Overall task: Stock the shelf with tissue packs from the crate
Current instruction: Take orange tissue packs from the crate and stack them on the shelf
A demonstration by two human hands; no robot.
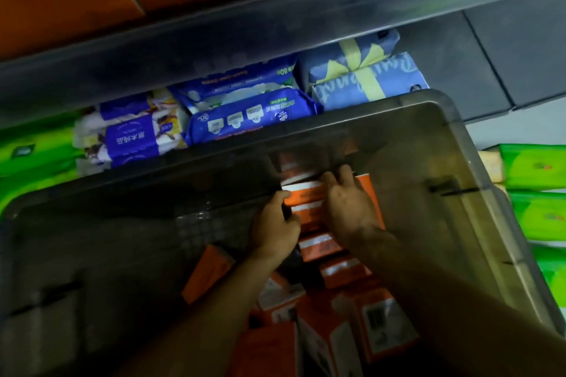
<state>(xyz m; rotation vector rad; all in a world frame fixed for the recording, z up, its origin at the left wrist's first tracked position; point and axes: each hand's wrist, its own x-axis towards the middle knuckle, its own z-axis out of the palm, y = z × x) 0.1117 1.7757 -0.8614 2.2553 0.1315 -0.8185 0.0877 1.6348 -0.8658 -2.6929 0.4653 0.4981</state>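
Shelf (275,24) behind; forearms extended into crate (459,138); left hand (274,228), right hand (347,208), each grip clamped round orange tissue packs (306,196).

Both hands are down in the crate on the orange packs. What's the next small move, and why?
Probably lift the row of orange tissue packs straight up out of the grey plastic crate: the left hand and right hand clasp it from either side, and the crate's wall stands between them and the dark shelf.

Smoky translucent plastic crate (413,138) with smooth walls holds orange tissue packs (306,196) in shiny film. Blue wipe packs (254,119) and green packs (536,165) gleam in glossy plastic wrap. The shelf edge (275,27) looks matt grey.
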